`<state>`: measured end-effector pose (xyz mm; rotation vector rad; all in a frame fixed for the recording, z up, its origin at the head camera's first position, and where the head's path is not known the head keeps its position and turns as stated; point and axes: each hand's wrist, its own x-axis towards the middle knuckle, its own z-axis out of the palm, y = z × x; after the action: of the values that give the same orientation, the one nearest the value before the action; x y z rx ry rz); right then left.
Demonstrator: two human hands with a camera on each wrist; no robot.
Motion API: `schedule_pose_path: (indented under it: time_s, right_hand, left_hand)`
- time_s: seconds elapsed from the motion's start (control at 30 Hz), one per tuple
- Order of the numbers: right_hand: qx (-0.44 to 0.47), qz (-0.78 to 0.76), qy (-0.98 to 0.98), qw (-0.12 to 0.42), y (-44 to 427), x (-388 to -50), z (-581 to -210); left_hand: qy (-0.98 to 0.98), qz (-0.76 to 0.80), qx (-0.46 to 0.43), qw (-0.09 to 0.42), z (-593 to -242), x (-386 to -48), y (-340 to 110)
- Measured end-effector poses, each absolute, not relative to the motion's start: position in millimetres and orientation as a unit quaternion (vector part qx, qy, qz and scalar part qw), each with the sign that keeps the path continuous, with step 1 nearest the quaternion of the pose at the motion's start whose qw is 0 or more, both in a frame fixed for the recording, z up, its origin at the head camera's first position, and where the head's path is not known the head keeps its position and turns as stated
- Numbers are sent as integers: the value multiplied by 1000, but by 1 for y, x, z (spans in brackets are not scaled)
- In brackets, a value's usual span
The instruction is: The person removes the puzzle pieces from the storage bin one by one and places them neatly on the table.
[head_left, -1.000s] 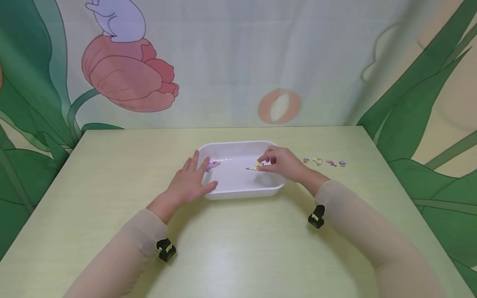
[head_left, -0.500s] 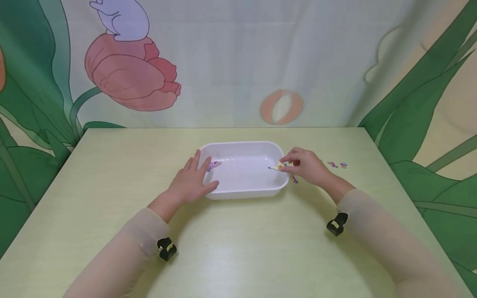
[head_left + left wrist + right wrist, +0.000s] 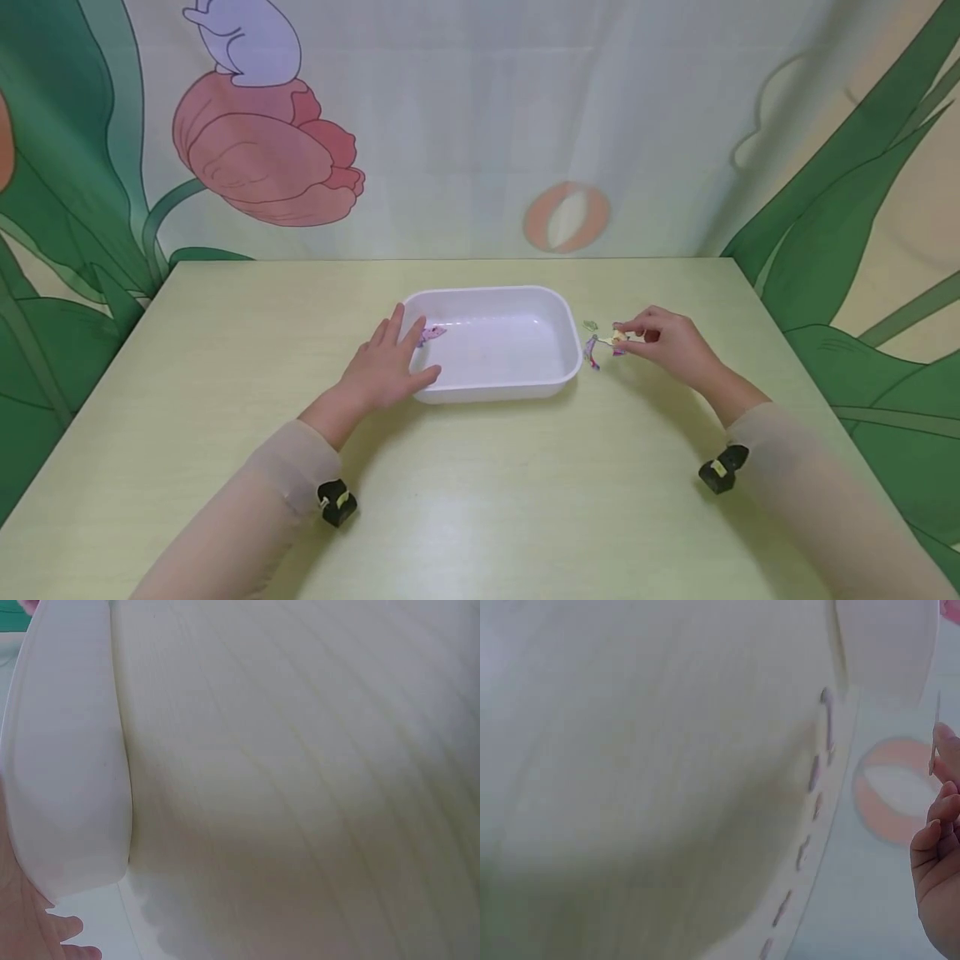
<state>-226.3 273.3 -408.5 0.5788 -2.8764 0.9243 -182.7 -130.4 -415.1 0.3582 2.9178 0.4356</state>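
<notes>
A white tray (image 3: 510,390) sits on the table. My left hand (image 3: 378,371) lies against its left end, fingers spread and straight, and holds nothing. Partly behind those fingers, a flat pink and purple cut-out (image 3: 435,333) is inside the tray. Right of the tray, my right hand (image 3: 671,346) pinches a small yellow cut-out (image 3: 618,337) between thumb and fingertips. In the right wrist view this thin piece (image 3: 935,735) shows edge-on, raised above the table. Below and beside it lie a purple cut-out (image 3: 591,350) and a green one (image 3: 590,326).
Several flat cut-outs (image 3: 802,853) lie in a row on the table in the right wrist view; my right hand hides some from the head view. The pale wooden table (image 3: 465,483) ends at a printed curtain (image 3: 450,150) behind.
My right hand has moved right with the yellow cut-out, from above the tray to past its right end. It now covers pieces seen before and uncovers others. My left hand stays put.
</notes>
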Motion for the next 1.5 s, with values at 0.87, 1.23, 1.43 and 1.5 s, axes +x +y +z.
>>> schedule_pose_path:
  time_s: [0.87,1.23,1.43,1.5]
  right_hand:
    - [65,248,-964,-73,325,-242,-440]
    - [66,260,-962,-39,316,-239,-430]
    - [93,317,-944,4,292,-240,-419]
    - [102,341,-934,16,278,-241,-415]
  left_hand:
    - [979,142,121,86,-415,-183,-130]
    - [978,146,122,84,-414,-182,-130]
    - [978,145,121,84,-415,-182,-130]
    - [978,146,120,84,-415,-182,-130]
